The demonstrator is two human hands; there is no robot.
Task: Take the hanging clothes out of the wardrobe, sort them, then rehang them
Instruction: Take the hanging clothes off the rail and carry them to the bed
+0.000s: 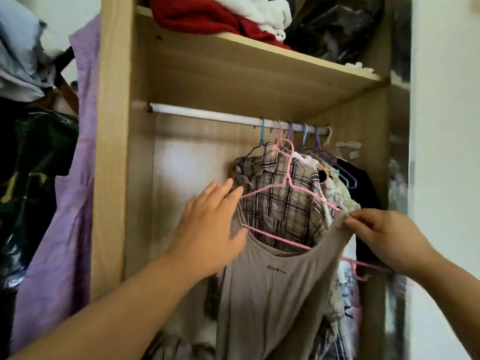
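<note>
A beige tank top (270, 289) hangs on a pink hanger (288, 188) in front of the wardrobe's clothes. My right hand (384, 237) pinches the top's right shoulder strap at the hanger's end. My left hand (207, 224) lies with straight fingers against the top's left strap and the hanger's left end. Behind it a plaid shirt (283, 201) hangs on a blue hanger from the white rail (207, 115), with several more garments (345, 193) on coloured hangers bunched at the rail's right end.
The shelf (259, 48) above the rail carries red and white folded cloth and a dark plastic bag. A lilac garment (70, 203) hangs outside the wardrobe's left wall. Dark bags and clothes pile up at far left. A white wall stands at right.
</note>
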